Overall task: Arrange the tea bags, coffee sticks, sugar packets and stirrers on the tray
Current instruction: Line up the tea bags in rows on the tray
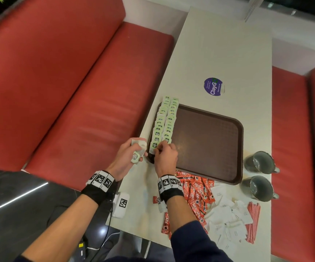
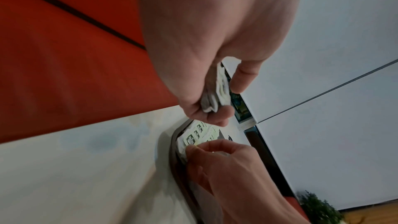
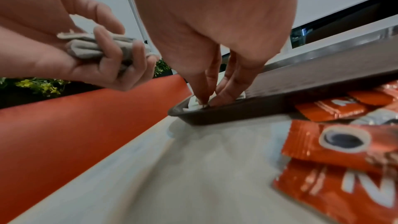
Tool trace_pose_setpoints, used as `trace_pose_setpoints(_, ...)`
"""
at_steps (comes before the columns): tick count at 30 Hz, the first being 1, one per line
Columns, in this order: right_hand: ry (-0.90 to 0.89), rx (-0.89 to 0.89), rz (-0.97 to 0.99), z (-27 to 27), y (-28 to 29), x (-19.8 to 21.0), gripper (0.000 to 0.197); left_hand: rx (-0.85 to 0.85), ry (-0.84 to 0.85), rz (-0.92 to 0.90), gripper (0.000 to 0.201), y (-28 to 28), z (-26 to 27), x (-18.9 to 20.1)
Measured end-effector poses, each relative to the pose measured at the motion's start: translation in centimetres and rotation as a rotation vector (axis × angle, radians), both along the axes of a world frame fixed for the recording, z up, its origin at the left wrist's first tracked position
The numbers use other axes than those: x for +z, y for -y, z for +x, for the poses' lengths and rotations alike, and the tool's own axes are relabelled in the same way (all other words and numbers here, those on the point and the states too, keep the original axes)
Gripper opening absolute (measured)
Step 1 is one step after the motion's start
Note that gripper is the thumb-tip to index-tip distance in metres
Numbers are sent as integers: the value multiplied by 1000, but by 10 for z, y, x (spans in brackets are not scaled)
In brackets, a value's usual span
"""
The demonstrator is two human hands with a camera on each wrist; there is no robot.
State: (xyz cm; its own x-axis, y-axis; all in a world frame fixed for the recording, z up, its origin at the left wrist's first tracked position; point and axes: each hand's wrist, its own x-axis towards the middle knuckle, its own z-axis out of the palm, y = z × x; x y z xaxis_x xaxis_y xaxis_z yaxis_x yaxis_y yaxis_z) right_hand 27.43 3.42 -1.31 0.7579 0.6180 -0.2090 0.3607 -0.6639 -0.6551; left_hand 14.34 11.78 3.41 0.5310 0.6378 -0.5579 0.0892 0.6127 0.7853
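Observation:
A brown tray (image 1: 209,140) lies on the white table. Two overlapping rows of green-and-white tea bags (image 1: 165,121) run along its left side. My right hand (image 1: 165,154) is at the tray's near left corner, its fingertips (image 3: 204,101) pinching the nearest tea bag (image 2: 190,140) of the rows. My left hand (image 1: 132,154) hovers just left of the tray and grips a small stack of tea bags (image 2: 217,91). Red coffee sticks (image 1: 196,191), white sugar packets (image 1: 226,218) and red stirrers (image 1: 254,222) lie loose on the table near the front edge.
Two grey cups (image 1: 260,173) stand at the table's right edge beside the tray. A round purple sticker (image 1: 213,86) is on the table beyond the tray. Red bench seats (image 1: 77,91) flank the table on both sides.

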Motion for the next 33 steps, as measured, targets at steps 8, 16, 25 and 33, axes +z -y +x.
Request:
trace_pose_setpoints(8, -240, -46, 301, 7, 3, 36, 21, -111, 132, 74, 32, 6, 1, 2)
trace_pose_setpoints(16, -493, 73, 263, 20, 17, 57, 4, -254, 26, 290, 28, 8, 1, 8)
trace_pose_setpoints(25, -662, 58, 444, 27, 26, 70, 10, -237, 19, 324, 17, 6, 0, 8)
trace_pose_setpoints(33, -651, -12, 413, 41, 29, 76, 14, -263, -65, 493, 26, 5, 1, 0)
